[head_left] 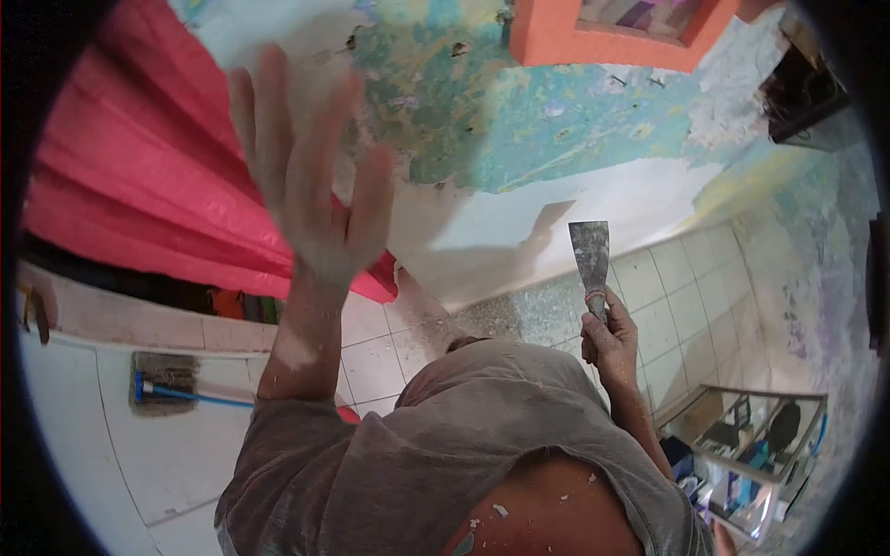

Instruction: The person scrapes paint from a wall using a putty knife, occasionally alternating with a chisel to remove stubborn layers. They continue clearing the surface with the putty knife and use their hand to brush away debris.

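Observation:
My left hand (315,176) is raised with its fingers spread, blurred by motion and holding nothing. It shows in front of the pink curtain (158,157) and the wall. In my right hand (610,338) is a putty knife (591,255), gripped by its handle with the stained, flat metal blade pointing up and away from me. Ahead of both hands stands the wall (575,120), with patchy green, blue and yellow old paint above a smooth white lower band. The blade appears apart from the wall, and its shadow falls on the white band.
An orange frame (607,46) is on the wall, with nails below it. A dark box-like object (807,93) sits upper right. At lower right stands a glass-topped cabinet (756,435). A blue-handled broom (176,394) lies at left. White tiles (371,366) cover the floor.

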Action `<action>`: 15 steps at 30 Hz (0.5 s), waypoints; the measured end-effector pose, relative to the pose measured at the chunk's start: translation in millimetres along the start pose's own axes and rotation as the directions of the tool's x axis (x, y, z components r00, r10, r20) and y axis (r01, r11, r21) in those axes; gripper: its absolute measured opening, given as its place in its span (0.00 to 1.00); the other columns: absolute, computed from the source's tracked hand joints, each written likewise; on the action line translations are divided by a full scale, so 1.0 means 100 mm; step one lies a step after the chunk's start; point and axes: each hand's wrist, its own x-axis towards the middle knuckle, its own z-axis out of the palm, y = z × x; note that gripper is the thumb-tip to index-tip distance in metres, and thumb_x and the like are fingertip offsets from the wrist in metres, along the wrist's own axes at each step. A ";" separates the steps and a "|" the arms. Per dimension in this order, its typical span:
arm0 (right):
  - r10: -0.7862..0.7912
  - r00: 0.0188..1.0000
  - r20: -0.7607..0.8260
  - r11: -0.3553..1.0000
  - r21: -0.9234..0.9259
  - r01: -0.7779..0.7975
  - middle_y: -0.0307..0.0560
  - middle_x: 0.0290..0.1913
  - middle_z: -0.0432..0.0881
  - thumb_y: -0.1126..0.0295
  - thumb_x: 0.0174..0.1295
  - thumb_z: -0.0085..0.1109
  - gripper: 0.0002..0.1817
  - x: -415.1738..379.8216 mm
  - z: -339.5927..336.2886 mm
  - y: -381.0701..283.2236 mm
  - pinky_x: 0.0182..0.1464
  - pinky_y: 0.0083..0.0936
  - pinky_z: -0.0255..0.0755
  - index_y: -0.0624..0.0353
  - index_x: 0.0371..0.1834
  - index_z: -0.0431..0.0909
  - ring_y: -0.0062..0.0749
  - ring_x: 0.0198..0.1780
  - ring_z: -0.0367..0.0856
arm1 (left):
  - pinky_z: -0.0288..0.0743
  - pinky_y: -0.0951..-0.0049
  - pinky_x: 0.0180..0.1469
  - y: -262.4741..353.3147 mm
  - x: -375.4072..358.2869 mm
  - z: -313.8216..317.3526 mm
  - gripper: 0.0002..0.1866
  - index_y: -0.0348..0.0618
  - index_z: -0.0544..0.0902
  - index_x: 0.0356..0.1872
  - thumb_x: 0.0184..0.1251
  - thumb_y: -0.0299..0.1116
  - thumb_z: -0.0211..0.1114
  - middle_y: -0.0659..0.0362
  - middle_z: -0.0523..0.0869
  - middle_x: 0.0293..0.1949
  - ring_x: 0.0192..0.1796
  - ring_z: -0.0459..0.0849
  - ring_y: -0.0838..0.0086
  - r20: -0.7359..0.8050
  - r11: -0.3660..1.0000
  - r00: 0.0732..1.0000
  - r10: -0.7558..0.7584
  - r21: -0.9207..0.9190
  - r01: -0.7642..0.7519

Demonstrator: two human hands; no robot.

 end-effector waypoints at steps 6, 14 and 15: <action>-0.080 0.985 0.154 0.995 -0.047 0.088 0.36 0.27 0.76 0.76 0.65 0.60 0.30 0.12 -0.27 0.00 0.21 0.16 0.65 0.61 0.72 0.67 0.16 0.20 0.70 | 0.37 0.35 0.76 0.29 -0.65 0.22 0.31 0.53 0.71 0.73 0.70 0.45 0.64 0.39 0.52 0.79 0.81 0.45 0.42 0.363 0.827 0.857 -0.366 0.549 0.121; -0.097 0.936 0.339 0.973 -0.164 0.160 0.35 0.30 0.77 0.76 0.66 0.60 0.32 0.25 -0.32 -0.27 0.25 0.16 0.68 0.63 0.74 0.65 0.15 0.24 0.71 | 0.35 0.30 0.74 0.51 -0.87 -0.08 0.33 0.56 0.71 0.73 0.65 0.41 0.68 0.44 0.50 0.80 0.81 0.45 0.43 0.412 0.877 0.828 -0.380 0.445 0.182; -0.112 0.912 0.394 0.969 -0.158 0.188 0.35 0.30 0.77 0.76 0.66 0.60 0.32 0.28 -0.30 -0.33 0.25 0.16 0.69 0.62 0.75 0.64 0.15 0.24 0.71 | 0.42 0.26 0.72 0.43 -0.65 -0.10 0.33 0.60 0.72 0.72 0.64 0.42 0.68 0.46 0.52 0.80 0.80 0.51 0.43 0.321 0.872 0.885 -0.338 0.461 0.166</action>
